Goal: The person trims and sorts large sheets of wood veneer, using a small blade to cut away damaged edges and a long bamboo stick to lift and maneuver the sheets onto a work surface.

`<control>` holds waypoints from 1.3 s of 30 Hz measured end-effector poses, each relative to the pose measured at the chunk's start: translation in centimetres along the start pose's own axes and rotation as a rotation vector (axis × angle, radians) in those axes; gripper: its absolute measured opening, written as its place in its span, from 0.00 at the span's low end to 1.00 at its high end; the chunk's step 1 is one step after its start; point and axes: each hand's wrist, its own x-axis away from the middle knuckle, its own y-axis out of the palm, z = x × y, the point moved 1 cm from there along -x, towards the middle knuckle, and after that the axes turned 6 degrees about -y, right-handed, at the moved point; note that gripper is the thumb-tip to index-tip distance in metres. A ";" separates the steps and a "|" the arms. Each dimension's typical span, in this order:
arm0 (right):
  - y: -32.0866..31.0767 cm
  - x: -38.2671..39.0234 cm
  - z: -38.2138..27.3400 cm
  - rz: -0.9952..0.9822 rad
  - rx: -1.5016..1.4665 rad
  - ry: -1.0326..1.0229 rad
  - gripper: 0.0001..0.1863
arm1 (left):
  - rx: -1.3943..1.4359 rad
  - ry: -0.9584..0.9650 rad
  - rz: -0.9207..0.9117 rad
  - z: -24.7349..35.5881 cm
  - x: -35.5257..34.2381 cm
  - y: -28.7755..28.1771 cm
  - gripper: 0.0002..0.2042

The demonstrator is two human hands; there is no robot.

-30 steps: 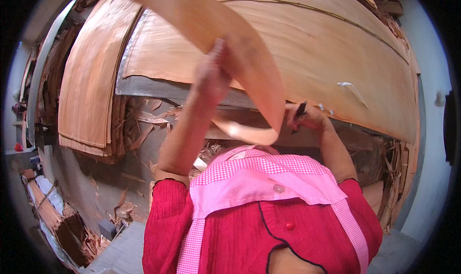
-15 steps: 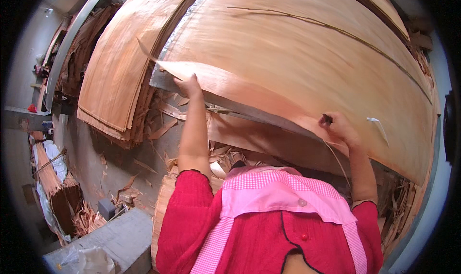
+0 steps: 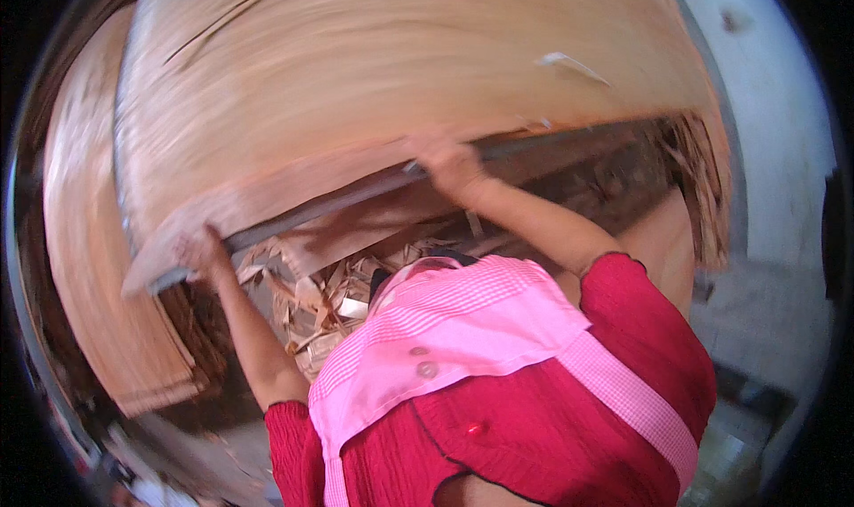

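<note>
Lg. wood sheet fills most of upper view, lying flat on grey surface; only the surface's near edge shows, so sheet is prob. carried across its full spread. Stack of sheets to L, just beside it; layers roughly aligned, prob. to keep edges together. Pink apron covers upper chest over red top.

Wood strip lies along near edge of lg. sheet, L end sticking out past surface corner; exact join w/ sheet blurred. Heap of scraps below, betw. surface and apron. Thin dark stick lies on sheet toward far L.

L hand at strip's L end: grip looks closed, fingers pinching it, prob. to steady the overhanging bit. R hand farther along same edge, fingers bent; wide spacing prob. keeps strip straight. R grip: motion blur, can't tell how far closed or on what. Sm. grey thing by R fingers, unidentifiable. White sliver on sheet, R of R hand.
</note>
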 end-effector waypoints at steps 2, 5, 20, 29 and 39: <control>0.0 0.9 -2.5 0.003 0.048 -0.082 0.19 | 0.381 0.120 0.347 -3.2 -1.1 2.1 0.37; 2.2 3.2 -0.6 0.015 0.175 0.151 0.20 | 0.239 -0.084 -0.037 1.3 1.2 -3.8 0.33; -1.6 -4.7 -5.2 -0.131 -0.580 0.720 0.15 | 0.012 -0.013 -0.033 0.6 1.8 -5.7 0.32; 10.3 -25.6 -26.5 -0.749 -1.056 0.126 0.15 | 0.428 -0.058 -0.056 -6.0 -5.8 -7.1 0.15; 19.4 -35.3 -38.9 -0.470 -0.299 -0.524 0.16 | 0.332 -0.104 0.383 -5.9 -6.1 -3.9 0.26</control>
